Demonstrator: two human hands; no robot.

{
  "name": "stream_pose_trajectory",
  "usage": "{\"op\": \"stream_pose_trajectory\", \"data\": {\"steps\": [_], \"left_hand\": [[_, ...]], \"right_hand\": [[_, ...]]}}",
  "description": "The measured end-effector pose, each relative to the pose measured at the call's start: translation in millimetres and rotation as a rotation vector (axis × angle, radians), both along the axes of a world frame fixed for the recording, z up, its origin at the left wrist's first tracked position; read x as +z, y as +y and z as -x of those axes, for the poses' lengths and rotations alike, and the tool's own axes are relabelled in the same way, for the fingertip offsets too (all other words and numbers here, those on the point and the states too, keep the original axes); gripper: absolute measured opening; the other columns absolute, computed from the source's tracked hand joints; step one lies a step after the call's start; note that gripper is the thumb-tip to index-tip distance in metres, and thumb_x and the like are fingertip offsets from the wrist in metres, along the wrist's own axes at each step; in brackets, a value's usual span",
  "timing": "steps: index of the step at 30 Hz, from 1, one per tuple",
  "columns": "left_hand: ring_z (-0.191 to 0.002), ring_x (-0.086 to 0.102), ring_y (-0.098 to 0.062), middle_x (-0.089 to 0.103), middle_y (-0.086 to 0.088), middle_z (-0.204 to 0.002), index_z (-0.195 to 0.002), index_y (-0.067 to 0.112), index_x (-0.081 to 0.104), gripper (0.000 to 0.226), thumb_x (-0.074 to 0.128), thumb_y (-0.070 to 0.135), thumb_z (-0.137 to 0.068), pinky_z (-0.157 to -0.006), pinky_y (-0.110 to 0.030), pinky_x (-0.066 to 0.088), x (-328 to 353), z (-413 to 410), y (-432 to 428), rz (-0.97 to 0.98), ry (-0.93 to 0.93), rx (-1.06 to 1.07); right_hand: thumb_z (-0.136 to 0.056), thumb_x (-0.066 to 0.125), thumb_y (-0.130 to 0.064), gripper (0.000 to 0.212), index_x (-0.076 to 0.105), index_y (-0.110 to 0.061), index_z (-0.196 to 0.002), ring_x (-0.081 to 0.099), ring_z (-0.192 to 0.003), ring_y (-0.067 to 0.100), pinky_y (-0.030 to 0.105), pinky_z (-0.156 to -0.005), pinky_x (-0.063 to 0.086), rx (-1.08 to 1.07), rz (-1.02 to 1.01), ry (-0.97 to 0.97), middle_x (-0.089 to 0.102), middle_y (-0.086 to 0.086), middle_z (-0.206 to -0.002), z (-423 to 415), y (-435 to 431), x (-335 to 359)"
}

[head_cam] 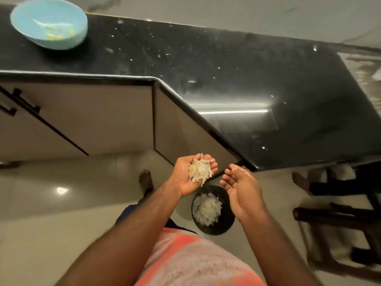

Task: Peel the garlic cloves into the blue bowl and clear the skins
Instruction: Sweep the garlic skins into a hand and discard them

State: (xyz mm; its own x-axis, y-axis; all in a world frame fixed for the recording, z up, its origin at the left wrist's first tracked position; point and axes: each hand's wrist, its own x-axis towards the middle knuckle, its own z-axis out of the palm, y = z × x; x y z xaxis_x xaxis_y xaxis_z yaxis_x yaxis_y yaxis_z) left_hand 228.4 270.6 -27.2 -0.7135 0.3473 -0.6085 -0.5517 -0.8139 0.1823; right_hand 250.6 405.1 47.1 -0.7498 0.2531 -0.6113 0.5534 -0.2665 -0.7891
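Floor [51, 213]: pale glossy tiles with a bright light reflection at the left.
Counter [226, 65]: polished black stone, angled near edge, dotted with small white flecks; a strip of light reflects near its middle.
Cabinet doors [92, 116]: flat matte grey-brown panels under the counter, with thin black bar handles at the left.
Blue bowl [61, 43]: smooth, round, pale blue, mouth upward, on the counter's far left; blurred yellowish pieces lie inside.
Bin [226, 222]: round black container on the floor below the hands, holding a heap of pale, papery skins.
Right hand [243, 190]: palm up, fingers [228, 176] relaxed and slightly bent, holding nothing, just right of the left hand.
Left hand [183, 178]: palm up, fingers [213, 165] cupped round the garlic skins, above the bin's far-left rim.
Garlic skins [199, 171]: thin, dry, off-white strips in a loose pile; the pile's long axis runs from the heel of the palm toward the fingertips, and most strips point the same way.
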Motion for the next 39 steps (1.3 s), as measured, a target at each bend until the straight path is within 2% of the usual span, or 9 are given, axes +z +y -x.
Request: {"op": "stream_pose_trajectory", "data": {"steps": [4, 12, 19, 21, 26, 29, 34, 37, 39], "left_hand": [[-0.075, 0.070, -0.027, 0.069, -0.016, -0.084, -0.077, 0.000, 0.072, 0.036, 0.045, 0.017, -0.093, -0.080, -0.038, 0.058, 30, -15, 36, 0.025, 0.069, -0.093], [-0.068, 0.063, -0.024, 0.062, -0.012, -0.076, -0.076, 0.004, 0.062, 0.033, 0.040, 0.020, -0.094, -0.076, -0.036, 0.052, 71, -41, 107, 0.093, 0.169, -0.349], [-0.059, 0.058, -0.022, 0.056, -0.010, -0.069, -0.074, 0.005, 0.058, 0.027, 0.044, 0.020, -0.092, -0.066, -0.033, 0.048, 63, -72, 139, 0.160, 0.112, -0.420], [-0.063, 0.057, -0.023, 0.056, -0.011, -0.073, -0.074, 0.005, 0.060, 0.026, 0.048, 0.022, -0.090, -0.073, -0.037, 0.047, 58, -82, 146, 0.217, 0.111, -0.451], [-0.066, 0.056, -0.026, 0.060, -0.009, -0.066, -0.059, 0.013, 0.066, 0.021, 0.059, 0.027, -0.073, -0.068, -0.036, 0.047, 46, -97, 173, 0.554, 0.215, -0.410], [-0.056, 0.055, -0.021, 0.058, -0.003, -0.053, -0.049, 0.018, 0.066, 0.026, 0.058, 0.023, -0.073, -0.059, -0.031, 0.047, 41, -98, 197, 0.674, 0.289, -0.399], [-0.049, 0.046, -0.017, 0.048, -0.007, -0.052, -0.058, -0.001, 0.054, 0.026, 0.055, 0.011, -0.081, -0.049, -0.026, 0.041, 16, -100, 230, 0.863, 0.404, -0.343], [-0.051, 0.038, -0.013, 0.041, -0.009, -0.056, -0.055, -0.011, 0.044, 0.032, 0.052, 0.009, -0.079, -0.050, -0.023, 0.034, -6, -101, 240, 0.951, 0.494, -0.375], [-0.049, 0.038, -0.010, 0.040, -0.006, -0.052, -0.055, -0.009, 0.042, 0.033, 0.053, 0.009, -0.080, -0.051, -0.023, 0.035, -26, -97, 245, 0.991, 0.446, -0.401]], "right_hand": [[-0.102, 0.049, -0.010, 0.015, 0.060, -0.002, -0.108, 0.059, -0.084, 0.021, 0.032, -0.080, 0.051, -0.156, 0.166, -0.079, 0.060, 0.010, -0.088, -38, 25, 6], [-0.105, 0.044, -0.017, 0.025, 0.065, -0.006, -0.099, 0.065, -0.078, 0.021, 0.035, -0.075, 0.055, -0.480, 0.407, -0.058, 0.071, 0.009, -0.077, -82, 52, 14], [-0.105, 0.048, -0.017, 0.027, 0.066, -0.004, -0.120, 0.072, -0.098, 0.025, 0.033, -0.068, 0.060, -0.713, 0.471, -0.086, 0.073, 0.016, -0.111, -112, 59, 3], [-0.103, 0.050, -0.014, 0.025, 0.068, -0.003, -0.116, 0.073, -0.093, 0.025, 0.033, -0.065, 0.061, -0.761, 0.477, -0.093, 0.074, 0.015, -0.107, -120, 64, -2], [-0.100, 0.052, -0.015, 0.028, 0.067, -0.002, -0.120, 0.071, -0.105, 0.031, 0.044, -0.097, 0.055, -0.804, 0.506, -0.143, 0.073, 0.018, -0.114, -127, 79, -19], [-0.097, 0.054, -0.013, 0.027, 0.069, -0.001, -0.117, 0.074, -0.096, 0.028, 0.038, -0.083, 0.060, -0.832, 0.566, -0.157, 0.075, 0.017, -0.107, -126, 94, -29], [-0.065, 0.083, -0.028, 0.072, 0.056, -0.006, -0.128, 0.072, -0.102, 0.037, 0.050, -0.084, 0.060, -0.938, 0.546, -0.229, 0.069, 0.023, -0.118, -122, 124, -72], [-0.092, 0.062, -0.030, 0.034, 0.067, -0.009, -0.119, 0.067, -0.114, 0.034, 0.047, -0.101, 0.053, -0.856, 0.630, -0.243, 0.068, 0.020, -0.123, -121, 131, -93], [-0.100, 0.052, -0.024, 0.034, 0.065, -0.004, -0.123, 0.068, -0.112, 0.031, 0.042, -0.102, 0.052, -0.871, 0.687, -0.258, 0.070, 0.019, -0.120, -117, 142, -109]]}}
